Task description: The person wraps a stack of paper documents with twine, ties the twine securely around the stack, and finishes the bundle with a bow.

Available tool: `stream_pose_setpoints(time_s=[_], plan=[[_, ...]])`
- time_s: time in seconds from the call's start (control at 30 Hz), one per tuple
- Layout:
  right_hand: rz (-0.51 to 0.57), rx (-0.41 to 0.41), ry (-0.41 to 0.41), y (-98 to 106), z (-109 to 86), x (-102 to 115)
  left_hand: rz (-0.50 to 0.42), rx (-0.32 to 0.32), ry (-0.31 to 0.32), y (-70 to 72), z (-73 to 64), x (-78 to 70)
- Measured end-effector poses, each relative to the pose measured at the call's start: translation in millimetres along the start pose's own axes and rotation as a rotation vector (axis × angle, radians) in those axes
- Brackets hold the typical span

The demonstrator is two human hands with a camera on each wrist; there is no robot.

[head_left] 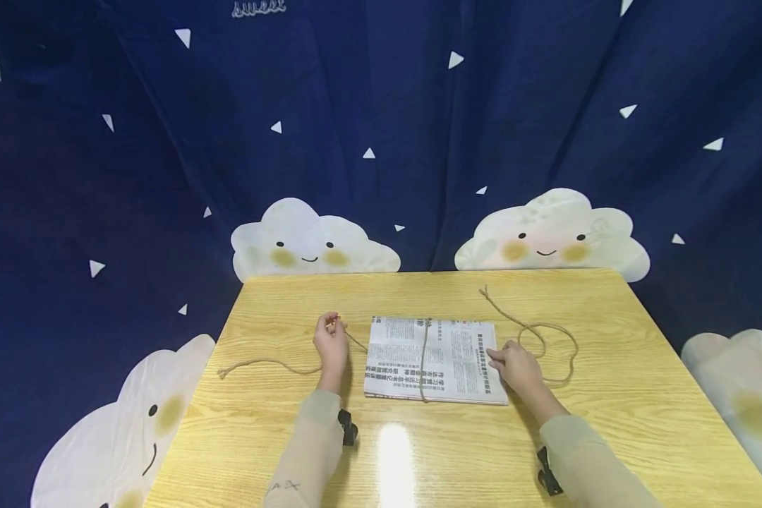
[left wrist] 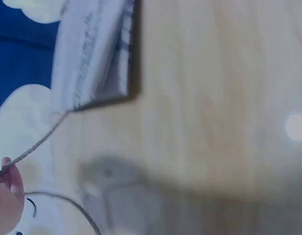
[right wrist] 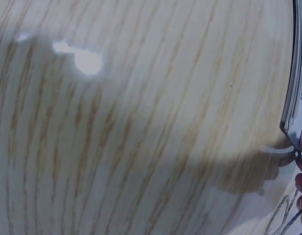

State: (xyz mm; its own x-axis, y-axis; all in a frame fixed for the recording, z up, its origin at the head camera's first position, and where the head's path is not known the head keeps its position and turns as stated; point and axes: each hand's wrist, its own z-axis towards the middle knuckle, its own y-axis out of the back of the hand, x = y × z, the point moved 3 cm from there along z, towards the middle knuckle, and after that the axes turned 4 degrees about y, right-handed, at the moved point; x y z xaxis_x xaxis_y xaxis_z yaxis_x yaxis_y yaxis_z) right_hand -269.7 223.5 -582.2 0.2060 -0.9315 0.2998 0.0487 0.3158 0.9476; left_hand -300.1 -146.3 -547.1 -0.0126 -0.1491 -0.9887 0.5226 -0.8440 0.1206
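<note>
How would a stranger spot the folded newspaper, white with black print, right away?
Find the yellow wood-grain table, then look between the person's left hand and right hand. There lies the folded newspaper, a flat white paper rectangle. Black printed characters set it apart from the thin tan twine crossing it.

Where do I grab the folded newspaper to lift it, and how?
Probably pinch the newspaper by its long near edge, coming from the front, on both sides of the string. The newspaper lies flat, that edge facing you, with the string across its middle.
</note>
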Motion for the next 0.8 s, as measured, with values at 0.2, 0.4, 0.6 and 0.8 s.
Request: stream_pose_setpoints(time_s=[0.2,0.4,0.6,0.8], plan=[[0.003,0.007,-0.009,-1,0.1,0,-0.095,0.136,-0.197,-20.8,-10.6,-19.5],[-0.008,0.013,-0.003,0,-0.3,1,0.189,0.442,-0.555,-46.2,-36.7,-26.4],[0.0,0.014,-0.005,0,-0.5,2,0.574,0.674,-0.778,-61.0,-69.1,-17.4],[0.006,0.018,-0.01,0,-0.9,1,0.806,0.842,-0.782,-66.2,-85.2,1.5]])
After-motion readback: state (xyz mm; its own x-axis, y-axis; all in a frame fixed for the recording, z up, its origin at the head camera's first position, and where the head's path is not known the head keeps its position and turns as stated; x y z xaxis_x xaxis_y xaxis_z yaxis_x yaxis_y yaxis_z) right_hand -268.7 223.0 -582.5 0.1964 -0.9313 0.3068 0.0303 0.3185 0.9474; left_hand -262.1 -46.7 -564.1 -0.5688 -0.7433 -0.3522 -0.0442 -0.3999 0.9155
